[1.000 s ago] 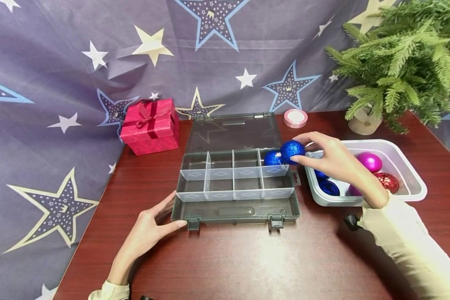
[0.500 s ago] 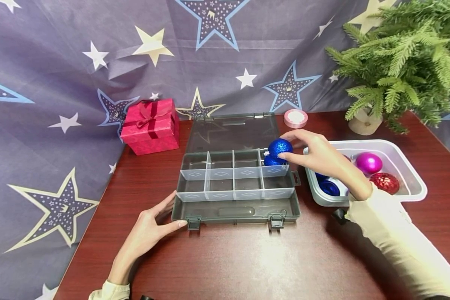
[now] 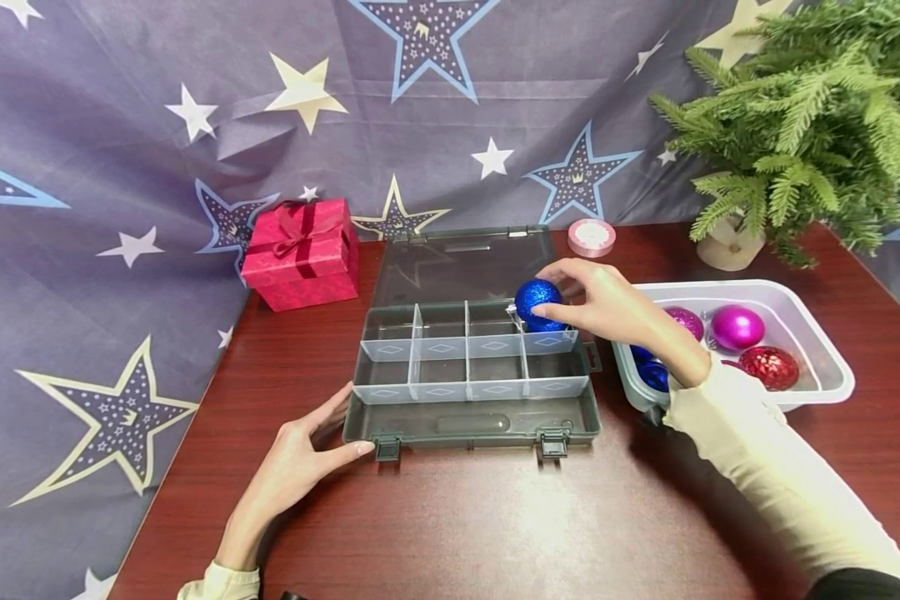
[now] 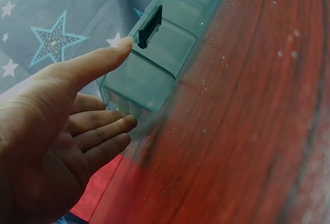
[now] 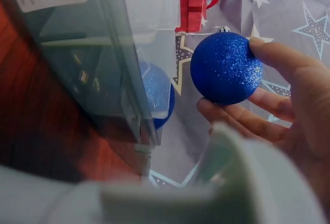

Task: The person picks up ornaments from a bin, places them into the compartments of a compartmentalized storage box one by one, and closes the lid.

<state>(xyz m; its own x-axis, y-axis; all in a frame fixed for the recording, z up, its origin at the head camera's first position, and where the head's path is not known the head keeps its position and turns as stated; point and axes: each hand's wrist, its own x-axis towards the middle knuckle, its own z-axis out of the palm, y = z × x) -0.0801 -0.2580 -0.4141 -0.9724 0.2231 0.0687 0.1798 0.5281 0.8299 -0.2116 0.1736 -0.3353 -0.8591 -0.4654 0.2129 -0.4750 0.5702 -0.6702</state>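
"Position of the ball (image 3: 537, 298)?"

"Far row of the box (image 3: 435, 418), above the line between the right-end cell (image 3: 558, 342) and the next cell (image 3: 493, 321) to its left. Its cap (image 5: 223, 29) pointed left. The right wrist view showed a gap between ball and box; exact height could not be told."

"What had just changed?"

"The ball had gone left. A second earlier it was by the box's right edge; the right hand (image 3: 607, 310) had since carried it past the middle of the end cell, where the other ball (image 5: 167, 105) lay."

"Grip?"

"Right hand: thumb and fingers pinched the ball from its right side. Left hand (image 3: 292, 454): spread, fingers fairly straight at the box's left end, thumb beside the left latch (image 3: 387, 450)."

"Anything unmoved?"

"Box and left hand kept their places. The tub (image 3: 817, 367), to the right, held a pink ball (image 3: 737, 327) and a red ball (image 3: 769, 368), among others."

"Bearing on the work?"

"In my judgement the carry from the right was nearly complete, the release not made. The next cell seemed the likelier place, the end cell being occupied; I could not certify it."
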